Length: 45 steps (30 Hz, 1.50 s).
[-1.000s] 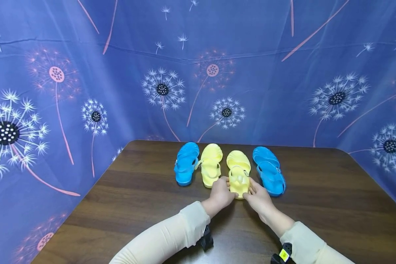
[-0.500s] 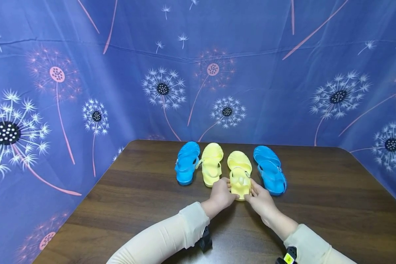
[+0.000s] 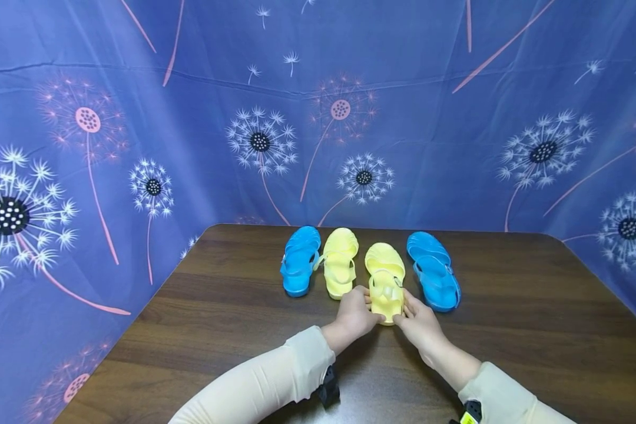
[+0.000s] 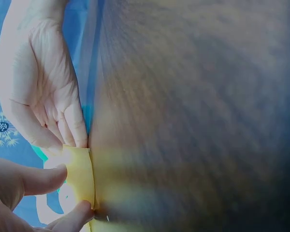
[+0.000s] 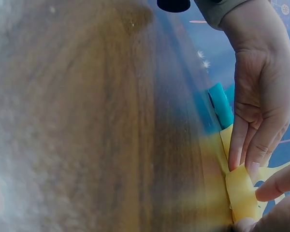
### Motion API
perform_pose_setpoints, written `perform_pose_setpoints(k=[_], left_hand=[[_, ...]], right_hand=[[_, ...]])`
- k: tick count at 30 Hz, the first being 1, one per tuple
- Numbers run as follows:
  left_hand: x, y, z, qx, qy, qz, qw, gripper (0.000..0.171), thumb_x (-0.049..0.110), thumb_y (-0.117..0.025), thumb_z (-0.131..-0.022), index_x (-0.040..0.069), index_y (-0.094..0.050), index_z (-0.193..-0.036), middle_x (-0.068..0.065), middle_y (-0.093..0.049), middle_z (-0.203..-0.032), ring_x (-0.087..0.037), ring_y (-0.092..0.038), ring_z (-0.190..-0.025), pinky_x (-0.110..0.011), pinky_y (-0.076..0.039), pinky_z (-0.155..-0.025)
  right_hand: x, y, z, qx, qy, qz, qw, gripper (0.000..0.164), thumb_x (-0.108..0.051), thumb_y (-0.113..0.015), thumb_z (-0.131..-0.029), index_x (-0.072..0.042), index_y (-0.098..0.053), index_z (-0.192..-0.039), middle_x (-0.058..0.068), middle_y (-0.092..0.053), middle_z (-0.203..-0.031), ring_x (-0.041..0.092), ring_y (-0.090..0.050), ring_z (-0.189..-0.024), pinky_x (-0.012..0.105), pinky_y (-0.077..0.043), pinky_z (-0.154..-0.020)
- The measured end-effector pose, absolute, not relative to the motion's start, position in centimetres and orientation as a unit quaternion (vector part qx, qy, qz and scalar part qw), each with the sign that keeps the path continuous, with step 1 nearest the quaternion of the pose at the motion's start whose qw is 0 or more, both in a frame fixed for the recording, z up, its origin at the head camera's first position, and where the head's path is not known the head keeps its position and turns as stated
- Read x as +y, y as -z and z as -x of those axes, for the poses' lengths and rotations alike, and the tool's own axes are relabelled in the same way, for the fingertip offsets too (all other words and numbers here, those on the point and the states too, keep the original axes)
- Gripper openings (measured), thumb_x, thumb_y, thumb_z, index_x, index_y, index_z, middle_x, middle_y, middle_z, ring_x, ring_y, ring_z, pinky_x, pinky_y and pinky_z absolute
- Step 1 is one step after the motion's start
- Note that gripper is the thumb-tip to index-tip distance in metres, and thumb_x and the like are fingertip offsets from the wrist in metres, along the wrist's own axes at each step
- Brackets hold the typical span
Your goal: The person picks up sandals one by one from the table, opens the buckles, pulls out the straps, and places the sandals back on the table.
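Observation:
A yellow sandal (image 3: 386,300) points toe away from me on the brown table (image 3: 217,330), and both hands have it by the heel. My left hand (image 3: 354,312) pinches the heel's left side, thumb at the back edge. On the right side, my right hand (image 3: 423,330) grips with its thumb behind and fingers along the edge. In the left wrist view the sandal's heel (image 4: 79,174) shows between the two hands. The right wrist view has the same heel (image 5: 242,193) between finger and thumb. A second yellow sandal (image 3: 339,265) stands just left of the held one.
One blue sandal (image 3: 299,265) stands at the left end of the row, close beside the second yellow sandal. Another blue sandal (image 3: 436,274), angled, flanks the right hand. Behind the table's far edge hangs a blue dandelion-print cloth (image 3: 429,141).
The held yellow sandal has slid slightly toward me, both hands keeping their hold on its heel. My right forearm has shifted a little to the right. The other sandals keep their places.

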State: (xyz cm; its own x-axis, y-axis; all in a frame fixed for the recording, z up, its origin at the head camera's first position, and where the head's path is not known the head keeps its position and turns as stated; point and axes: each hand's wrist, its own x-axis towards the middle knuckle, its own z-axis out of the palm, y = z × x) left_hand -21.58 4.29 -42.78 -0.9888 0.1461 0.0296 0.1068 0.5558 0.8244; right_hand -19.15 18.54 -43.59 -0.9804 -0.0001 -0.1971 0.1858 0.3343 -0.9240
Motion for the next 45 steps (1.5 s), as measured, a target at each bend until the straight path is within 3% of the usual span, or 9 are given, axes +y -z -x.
perform_pose_setpoints(k=[37,45], left_hand=[[4.3,42.8,19.5,0.871,-0.481,-0.103,0.027,0.043,0.003,-0.086,-0.067,-0.002,-0.06,-0.101,-0.013,-0.07,-0.094,-0.02,-0.071,-0.088,-0.023,-0.057,-0.072],[2.7,41.9,20.7,0.866,-0.481,-0.095,0.101,0.039,0.003,-0.084,-0.071,-0.003,-0.061,-0.103,-0.013,-0.073,-0.096,-0.018,-0.069,-0.088,-0.026,-0.056,-0.072]], right_hand=[[19.6,43.5,16.7,0.803,0.586,-0.049,0.097,0.071,-0.002,-0.05,-0.095,0.004,-0.008,-0.153,0.029,-0.011,-0.157,0.043,-0.018,-0.144,0.051,-0.029,-0.112],[19.4,43.3,16.7,0.812,0.572,-0.024,0.11,0.073,-0.007,-0.054,-0.094,0.007,-0.01,-0.152,0.029,-0.013,-0.157,0.042,-0.019,-0.144,0.051,-0.03,-0.111]])
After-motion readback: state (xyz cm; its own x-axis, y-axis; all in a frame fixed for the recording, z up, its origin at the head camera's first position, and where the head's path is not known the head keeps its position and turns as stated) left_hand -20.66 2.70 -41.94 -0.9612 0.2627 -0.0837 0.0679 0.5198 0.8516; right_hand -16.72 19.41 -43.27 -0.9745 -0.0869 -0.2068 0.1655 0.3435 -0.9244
